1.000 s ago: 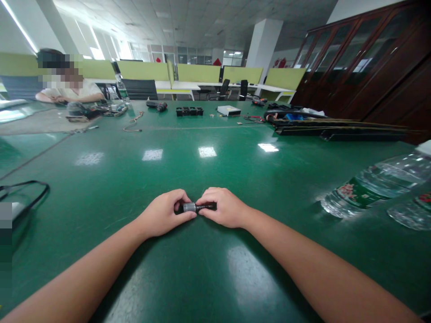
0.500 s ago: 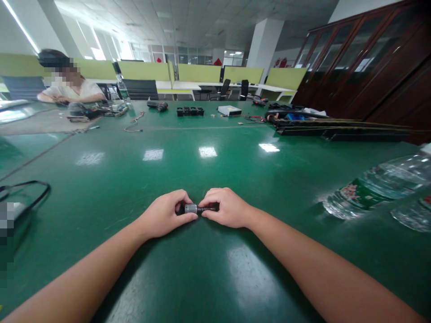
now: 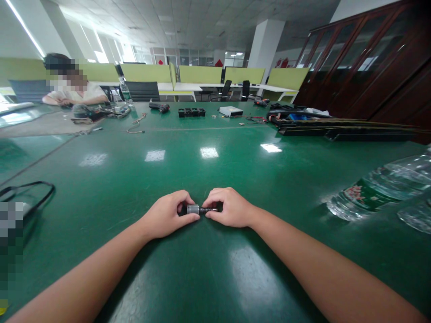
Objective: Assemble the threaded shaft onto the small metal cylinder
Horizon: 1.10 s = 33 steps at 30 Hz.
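Note:
Just above the green table point(image 3: 208, 179), a small metal cylinder with a ribbed dark shaft point(image 3: 193, 209) lies crosswise between my two hands; its exact kind is unclear. My left hand point(image 3: 170, 213) pinches the grey cylinder end between thumb and fingers, its left tip partly hidden in the grip. Around the thin ribbed shaft on the right side, my right hand point(image 3: 230, 208) has its thumb and forefinger closed near the cylinder. The shaft's tip shows inside the curl of those right fingers.
Water bottles point(image 3: 373, 193) stand at the right. A black cable loop point(image 3: 43, 190) lies left. Along the far side are a black slotted block point(image 3: 191, 112), a silver box point(image 3: 230, 111), a power drill point(image 3: 159, 107) and long black parts point(image 3: 336, 128). A person point(image 3: 76, 92) sits far left.
The view has shifted slightly, so the scene sits a little farther right. Both hands keep nearly the same hold on the cylinder and shaft.

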Available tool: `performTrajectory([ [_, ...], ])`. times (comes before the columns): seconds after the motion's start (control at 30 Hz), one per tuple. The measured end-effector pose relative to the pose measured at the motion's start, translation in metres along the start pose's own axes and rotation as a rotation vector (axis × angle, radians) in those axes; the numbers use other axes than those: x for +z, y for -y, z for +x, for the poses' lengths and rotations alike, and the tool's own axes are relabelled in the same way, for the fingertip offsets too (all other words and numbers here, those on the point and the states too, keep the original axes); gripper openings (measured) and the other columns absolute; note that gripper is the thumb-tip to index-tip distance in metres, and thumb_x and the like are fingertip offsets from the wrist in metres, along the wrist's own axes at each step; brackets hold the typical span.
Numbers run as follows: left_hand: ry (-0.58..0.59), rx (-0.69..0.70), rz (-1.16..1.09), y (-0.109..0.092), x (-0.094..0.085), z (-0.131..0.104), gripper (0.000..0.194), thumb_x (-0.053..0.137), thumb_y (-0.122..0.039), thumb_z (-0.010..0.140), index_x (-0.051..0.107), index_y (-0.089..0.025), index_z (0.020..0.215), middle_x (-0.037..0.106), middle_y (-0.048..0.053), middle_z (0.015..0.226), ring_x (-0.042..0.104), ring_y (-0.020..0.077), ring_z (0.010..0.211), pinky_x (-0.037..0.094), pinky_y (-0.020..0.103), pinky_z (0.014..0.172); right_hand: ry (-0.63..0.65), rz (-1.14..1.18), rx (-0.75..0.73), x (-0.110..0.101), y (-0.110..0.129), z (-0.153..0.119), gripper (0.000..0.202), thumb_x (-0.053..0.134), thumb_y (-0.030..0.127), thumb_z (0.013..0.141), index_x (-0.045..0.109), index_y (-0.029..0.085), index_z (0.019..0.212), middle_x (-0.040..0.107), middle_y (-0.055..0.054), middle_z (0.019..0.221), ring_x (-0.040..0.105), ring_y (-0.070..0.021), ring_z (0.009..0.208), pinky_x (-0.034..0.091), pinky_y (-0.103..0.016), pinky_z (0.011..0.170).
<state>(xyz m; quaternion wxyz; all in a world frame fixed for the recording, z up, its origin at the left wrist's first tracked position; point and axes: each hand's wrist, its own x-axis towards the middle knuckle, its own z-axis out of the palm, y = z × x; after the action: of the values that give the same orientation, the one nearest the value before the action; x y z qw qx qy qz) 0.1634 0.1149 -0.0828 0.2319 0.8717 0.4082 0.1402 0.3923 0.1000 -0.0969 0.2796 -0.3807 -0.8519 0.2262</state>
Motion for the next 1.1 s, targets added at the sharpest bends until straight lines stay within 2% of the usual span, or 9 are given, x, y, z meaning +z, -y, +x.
performTrajectory([
  [0.27, -0.004, 0.003, 0.004, 0.0014, -0.0008, -0.0018, 0.031, 0.065, -0.048, 0.082, 0.061, -0.019, 0.092, 0.058, -0.001, 0.075, 0.053, 0.0157, 0.067, 0.035, 0.025, 0.059, -0.029, -0.007, -0.042, 0.0024, 0.0011, 0.0030, 0.011, 0.073, 0.015, 0.071, 0.072, 0.017, 0.082, 0.066, -0.002, 0.076, 0.058, -0.0145, 0.075, 0.044, -0.026, 0.071],
  [0.5, -0.003, -0.005, -0.012, 0.0017, -0.0031, -0.0021, 0.031, 0.065, -0.049, 0.081, 0.062, -0.019, 0.091, 0.059, -0.001, 0.075, 0.053, 0.0156, 0.067, 0.036, 0.025, 0.059, -0.016, -0.018, -0.016, 0.0012, 0.0022, 0.0038, 0.012, 0.071, 0.014, 0.071, 0.072, 0.017, 0.083, 0.065, -0.002, 0.075, 0.057, -0.0146, 0.073, 0.043, -0.026, 0.067],
  [1.1, -0.005, -0.028, -0.005, -0.0007, -0.0015, 0.0011, 0.032, 0.065, -0.050, 0.080, 0.063, -0.019, 0.090, 0.057, -0.001, 0.072, 0.052, 0.0156, 0.065, 0.035, 0.025, 0.059, -0.039, -0.059, -0.019, -0.0028, -0.0056, -0.0004, 0.008, 0.073, 0.015, 0.071, 0.070, 0.017, 0.078, 0.064, 0.000, 0.070, 0.057, -0.0141, 0.070, 0.042, -0.028, 0.070],
])
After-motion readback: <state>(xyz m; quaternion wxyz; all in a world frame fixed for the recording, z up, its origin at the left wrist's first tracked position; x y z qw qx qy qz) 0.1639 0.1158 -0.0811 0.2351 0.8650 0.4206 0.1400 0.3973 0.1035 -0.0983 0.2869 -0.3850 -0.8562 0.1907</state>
